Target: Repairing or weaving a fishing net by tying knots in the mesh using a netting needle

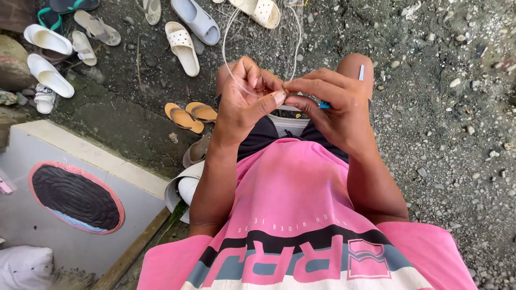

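Note:
My left hand [244, 99] is raised over my lap, fingers pinched on a thin clear fishing line [230, 70] that loops up toward a fine net [258, 37] stretched ahead of my knees. My right hand [336, 104] meets it fingertip to fingertip, also pinching the line, and holds a small blue tool [324, 105] whose tip shows between the fingers. Both hands sit close together above my black shorts and pink shirt.
Several white sandals [183, 45] and a pair of orange flip-flops [191, 114] lie on the dark gravel ground at the upper left. A grey slab with a round dark mat [75, 196] is at my left. A white sack [24, 266] sits at the bottom left.

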